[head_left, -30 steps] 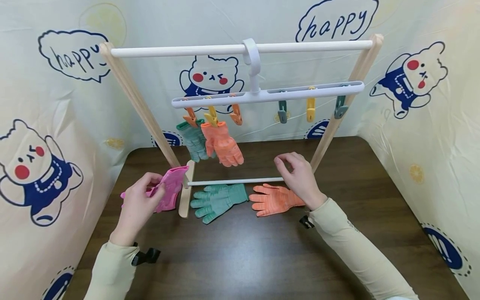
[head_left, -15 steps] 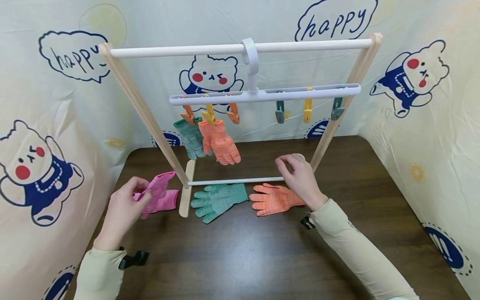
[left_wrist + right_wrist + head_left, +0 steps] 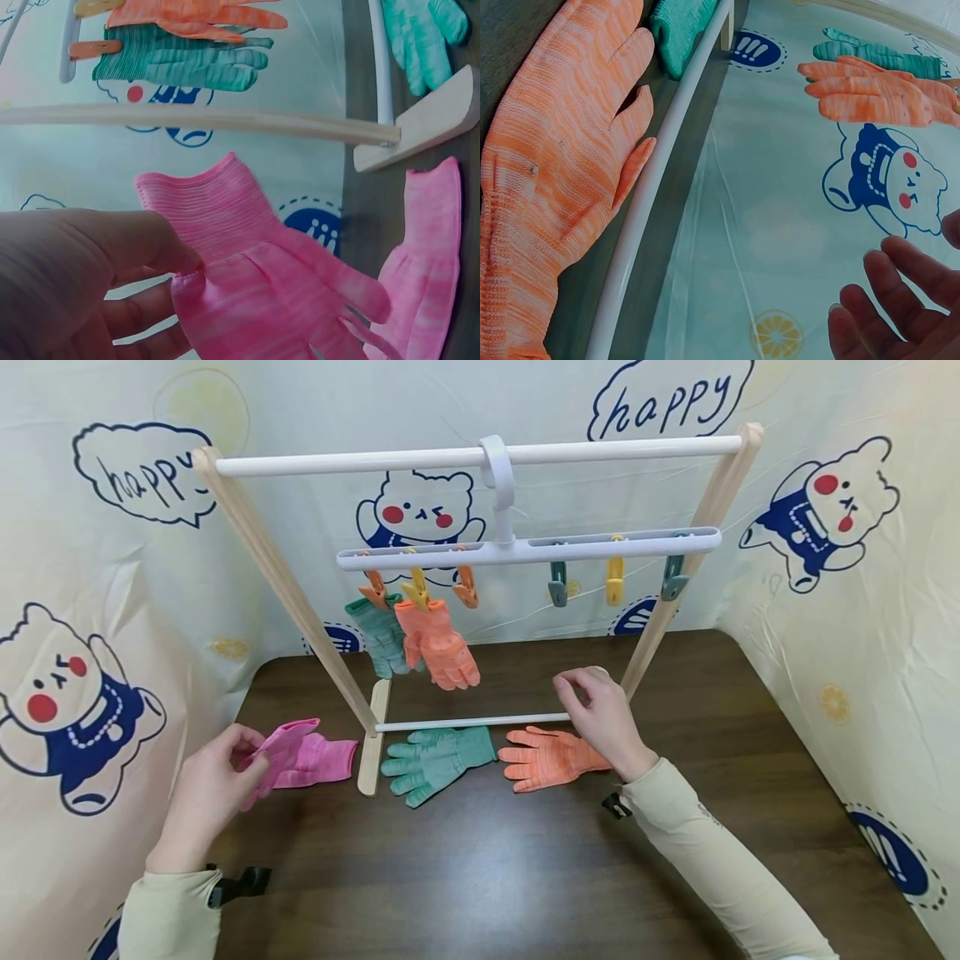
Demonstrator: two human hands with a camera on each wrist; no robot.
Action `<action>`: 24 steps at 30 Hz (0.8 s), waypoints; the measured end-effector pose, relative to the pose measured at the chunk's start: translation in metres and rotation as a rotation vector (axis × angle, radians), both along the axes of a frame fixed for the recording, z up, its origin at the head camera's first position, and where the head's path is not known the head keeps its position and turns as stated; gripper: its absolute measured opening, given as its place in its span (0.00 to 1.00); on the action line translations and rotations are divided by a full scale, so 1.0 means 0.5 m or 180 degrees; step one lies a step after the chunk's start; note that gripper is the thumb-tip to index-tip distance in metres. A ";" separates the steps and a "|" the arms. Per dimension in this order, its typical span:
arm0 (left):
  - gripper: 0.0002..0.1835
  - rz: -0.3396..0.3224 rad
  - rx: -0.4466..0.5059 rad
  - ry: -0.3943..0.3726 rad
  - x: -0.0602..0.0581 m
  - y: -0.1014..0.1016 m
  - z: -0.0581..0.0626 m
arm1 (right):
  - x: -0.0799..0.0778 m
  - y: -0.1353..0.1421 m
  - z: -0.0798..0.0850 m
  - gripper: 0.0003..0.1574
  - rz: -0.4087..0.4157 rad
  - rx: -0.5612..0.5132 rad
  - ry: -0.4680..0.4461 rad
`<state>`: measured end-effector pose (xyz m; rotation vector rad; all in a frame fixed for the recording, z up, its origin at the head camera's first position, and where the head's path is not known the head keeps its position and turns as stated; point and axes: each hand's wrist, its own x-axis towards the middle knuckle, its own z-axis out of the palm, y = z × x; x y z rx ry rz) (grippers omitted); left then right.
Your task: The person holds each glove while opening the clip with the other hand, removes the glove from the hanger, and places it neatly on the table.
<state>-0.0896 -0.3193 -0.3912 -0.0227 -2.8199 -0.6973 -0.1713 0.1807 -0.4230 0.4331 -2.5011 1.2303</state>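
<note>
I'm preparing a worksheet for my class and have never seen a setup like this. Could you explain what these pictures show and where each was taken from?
There is no machine here, only a person's left hand and right hand, both bare. The wide view comes from a camera worn on the head; the two close views come from a camera on each wrist. The left hand pinches a pink glove; the right hand holds nothing. On the table lie a second pink glove, a green glove and an orange glove. A rack stands there too, with a hanger hooked over its top bar; another green glove and another orange glove hang from its clips.
</note>
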 end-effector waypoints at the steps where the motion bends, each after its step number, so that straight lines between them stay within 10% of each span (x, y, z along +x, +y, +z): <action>1: 0.09 0.0000 -0.0023 -0.0017 0.001 -0.003 0.001 | 0.000 0.000 0.000 0.17 -0.0002 0.0001 0.0000; 17: 0.07 -0.0045 -0.0649 -0.0445 0.005 -0.026 -0.002 | -0.003 0.004 -0.004 0.17 -0.0022 -0.0013 -0.0032; 24: 0.09 -0.0375 -0.0758 -0.1010 -0.002 -0.023 -0.028 | -0.003 0.007 -0.004 0.17 -0.0023 -0.0001 -0.0049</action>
